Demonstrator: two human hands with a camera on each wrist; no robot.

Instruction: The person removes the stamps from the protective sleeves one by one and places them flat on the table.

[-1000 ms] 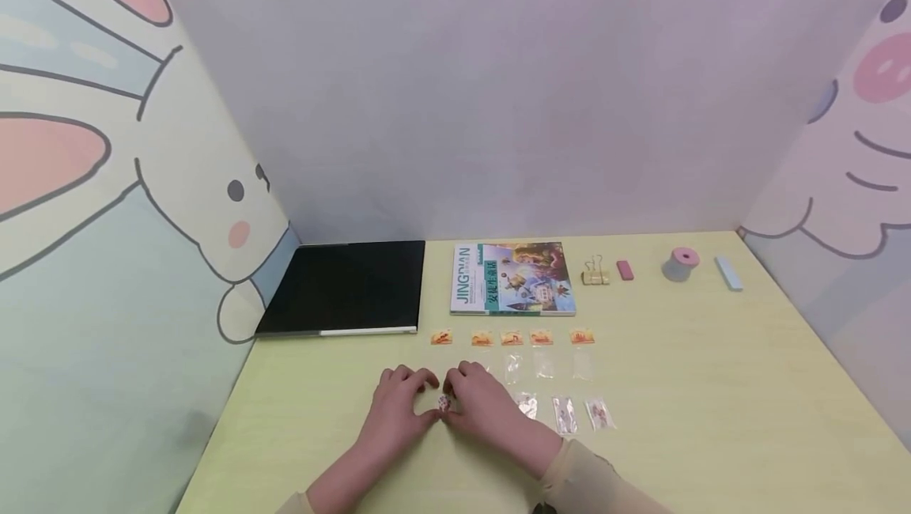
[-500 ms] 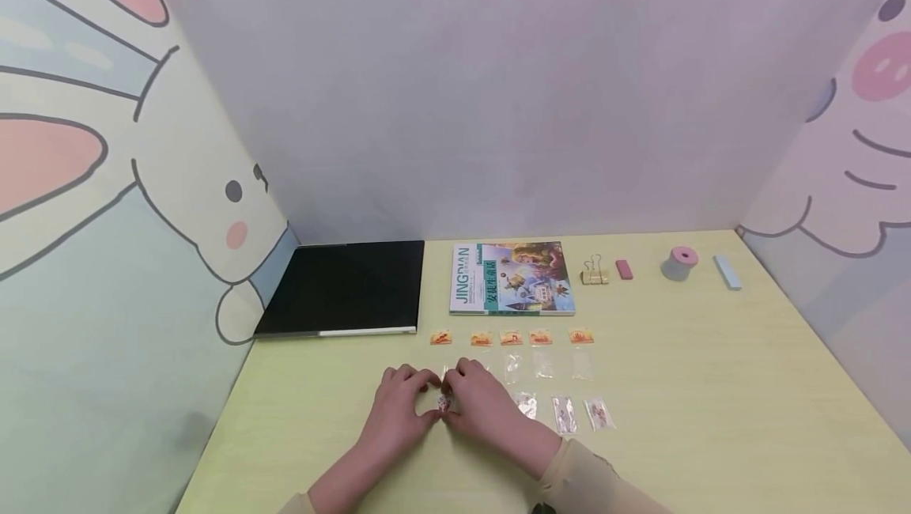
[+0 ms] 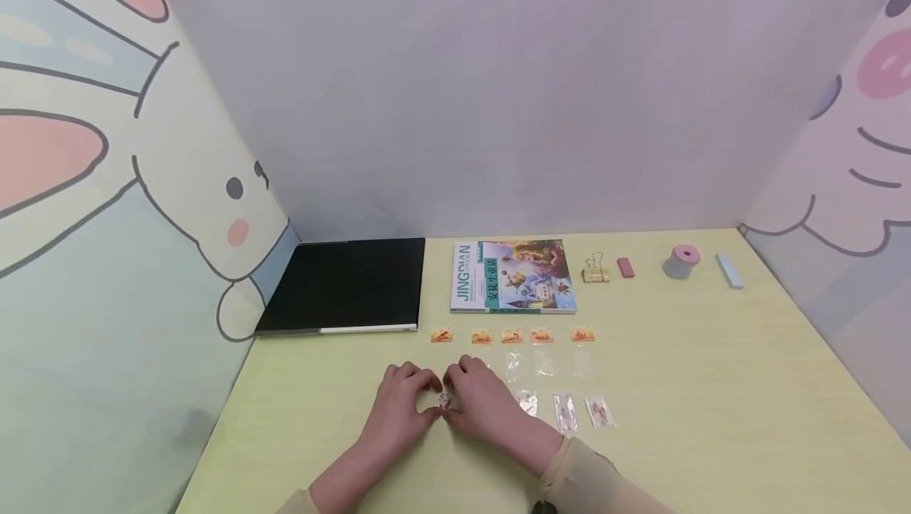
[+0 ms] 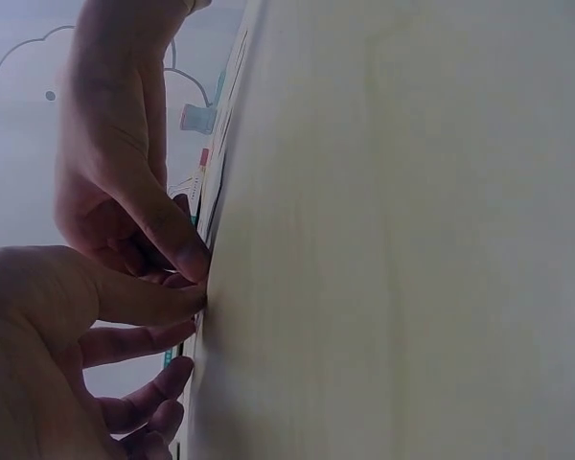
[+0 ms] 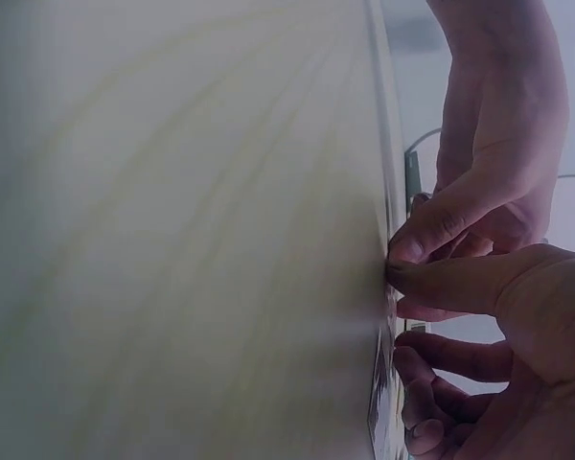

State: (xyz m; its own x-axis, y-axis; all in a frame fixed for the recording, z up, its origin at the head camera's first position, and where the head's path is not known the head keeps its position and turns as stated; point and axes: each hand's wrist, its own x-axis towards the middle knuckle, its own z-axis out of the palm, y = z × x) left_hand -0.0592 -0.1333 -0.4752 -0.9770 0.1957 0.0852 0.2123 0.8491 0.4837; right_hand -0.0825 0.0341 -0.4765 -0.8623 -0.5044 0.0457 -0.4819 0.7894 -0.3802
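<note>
Both hands meet at a small clear plastic bag (image 3: 445,401) with a red-and-white pattern, low on the table. My left hand (image 3: 400,407) pinches its left side with thumb and forefinger. From the other side my right hand (image 3: 484,403) holds it with curled fingers. In the left wrist view the two thumbs nearly touch at the tabletop, and the bag is hidden there by the fingers. Right of my right hand lie similar filled bags (image 3: 565,413). Behind them is a row of clear flat bags (image 3: 544,362), partly covered by the hand.
Several small orange cards (image 3: 511,335) form a row behind the bags. Farther back are a black flat panel (image 3: 349,285), a book (image 3: 512,277), a gold binder clip (image 3: 595,270), a pink eraser (image 3: 625,267), a spool (image 3: 681,261) and a light-blue bar (image 3: 729,270).
The right hand's fingers shift very slightly over the bag. Both hands otherwise stay in place, and the small things on the table have not moved.
</note>
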